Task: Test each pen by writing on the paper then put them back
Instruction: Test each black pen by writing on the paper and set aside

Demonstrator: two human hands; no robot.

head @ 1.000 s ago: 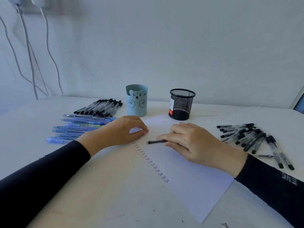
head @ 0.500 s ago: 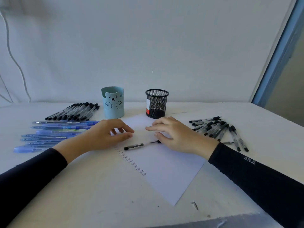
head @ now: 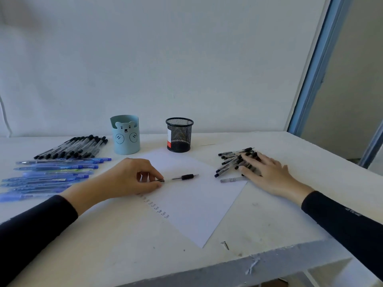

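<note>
Head view: pen point(head: 183, 177) pinched at 1 end, flat on the paper point(head: 196, 204)

Lies across the upper part of the paper, well clear of both cups. Held at its near tip between thumb and forefinger of the left grip point(head: 132, 177), with the other fingers curled behind. Shows a clear barrel and a dark sleeve point(head: 187, 176) toward the far end; cap too small to make out.

Looks light, stiff and slick. Likely to roll on the sheet and to swivel if lifted by the very tip. Better taken at the dark sleeve or mid-barrel, for friction and balance. Not fragile, though apt to smear ink at the point.

Right grip point(head: 267, 172) spread flat with straight fingers, clasping nothing, resting on the pile of black pens point(head: 230, 160) to the right. 1 loose barrel point(head: 233, 179) at the paper's right corner.

White, scuffed surface point(head: 124, 245), smooth enough for a round pen to wander. Column of small "Test" words point(head: 158, 209) down the paper's left edge. Bear cup point(head: 125, 134) and mesh cup point(head: 179, 134) at the back, apart from each other. Row of black pens point(head: 72, 147) and spread of blue pens point(head: 51, 172) on the left. Small screw point(head: 225, 244) near the front edge.

Plain white wall behind; blue frame point(head: 310, 69) at the right.
</note>
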